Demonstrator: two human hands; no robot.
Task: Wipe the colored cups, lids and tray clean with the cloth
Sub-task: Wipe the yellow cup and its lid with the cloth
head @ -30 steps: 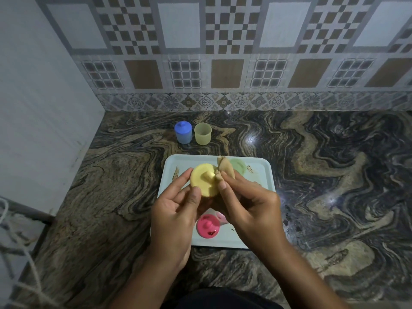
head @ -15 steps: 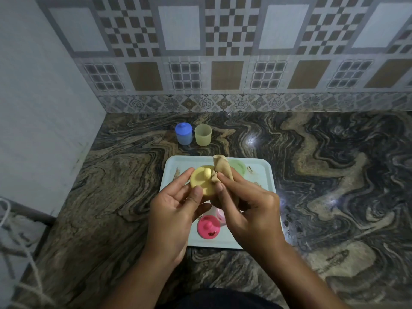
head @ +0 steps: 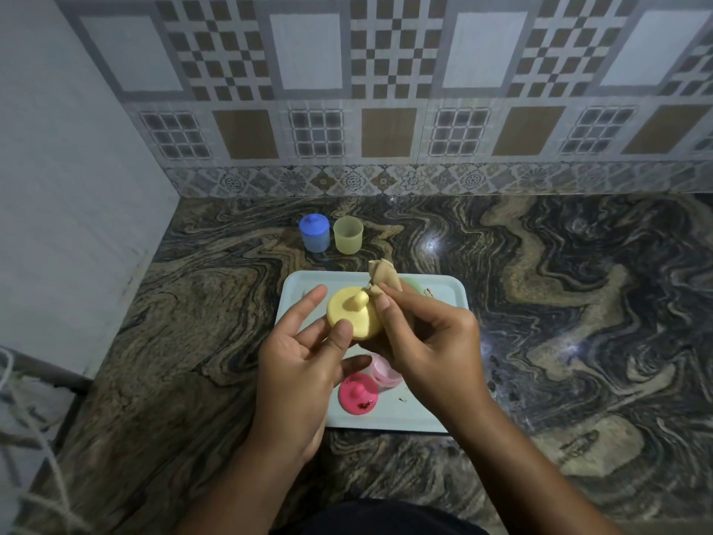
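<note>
Above the pale tray [head: 443,299], the left hand [head: 304,364] holds the yellow lid [head: 355,312] tilted up, thumb curled onto its face and fingers behind; the right hand [head: 432,341] pinches the tan cloth [head: 382,279] against the right side of the lid's knob. Both grips match those of a second ago; the cloth's bunched end now stands a little higher above the fingertips, and the knob shows bare. On the tray below lie the pink lid [head: 358,391], smeared dark, and the pink cup [head: 386,372] just beside it. Back on the marbled counter [head: 578,303], the blue lidded cup [head: 314,233] and yellow cup [head: 348,234] stand just beside each other, as before.
</note>
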